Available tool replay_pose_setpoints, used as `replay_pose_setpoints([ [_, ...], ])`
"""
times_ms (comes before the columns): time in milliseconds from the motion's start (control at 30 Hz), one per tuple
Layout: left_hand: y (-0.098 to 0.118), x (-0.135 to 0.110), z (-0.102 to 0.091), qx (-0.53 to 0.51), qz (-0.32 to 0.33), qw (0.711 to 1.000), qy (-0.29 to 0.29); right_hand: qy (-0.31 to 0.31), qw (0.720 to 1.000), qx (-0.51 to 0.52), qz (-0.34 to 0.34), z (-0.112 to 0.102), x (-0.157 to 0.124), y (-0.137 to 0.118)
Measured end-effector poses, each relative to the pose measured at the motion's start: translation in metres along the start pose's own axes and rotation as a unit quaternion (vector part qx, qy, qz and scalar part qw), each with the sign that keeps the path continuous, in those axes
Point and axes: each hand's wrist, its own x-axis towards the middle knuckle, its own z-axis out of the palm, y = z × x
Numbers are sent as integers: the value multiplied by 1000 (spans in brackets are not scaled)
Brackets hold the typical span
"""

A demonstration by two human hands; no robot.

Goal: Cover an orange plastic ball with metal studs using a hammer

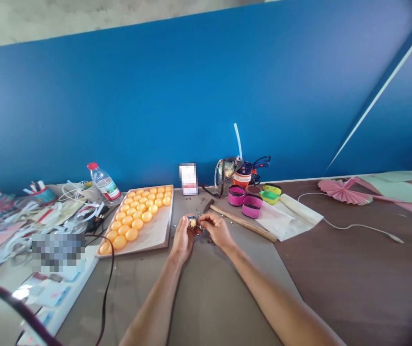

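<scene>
My left hand (183, 235) is curled around a small round ball (192, 221) that looks orange with bluish shiny bits on it. My right hand (216, 228) pinches at the ball's right side, fingers closed; what it pinches is too small to make out. Both hands hover over the grey table (206, 288), just right of a tray (155, 235) with several orange balls (137, 216). A wooden-handled hammer (242, 222) lies just beyond my right hand.
Pink and green small tubs (252, 198) and a cup with tools (242, 175) stand behind the hammer. A water bottle (104, 183), cables (79, 211) and clutter fill the left. A white cord (353, 225) and pink paper fans (343, 190) lie right. A blue wall backs the table.
</scene>
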Motion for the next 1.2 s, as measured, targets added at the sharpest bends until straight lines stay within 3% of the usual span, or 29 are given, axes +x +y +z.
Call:
replay_pose_setpoints([
  [200,0,-1,1,12,10,1000,-10,-49,997,48,27,1,-1,-4],
  [433,1,-2,1,29,9,1000,-5,-34,998,45,42,0,1,0],
  [733,-4,0,-2,66,30,997,-7,-85,996,14,34,0,-3,-5],
  [933,-7,1,-8,89,27,996,-3,-85,993,41,66,-1,-3,-2],
  [1200,-8,1,-7,84,26,996,0,-96,993,35,59,-2,-3,-2],
])
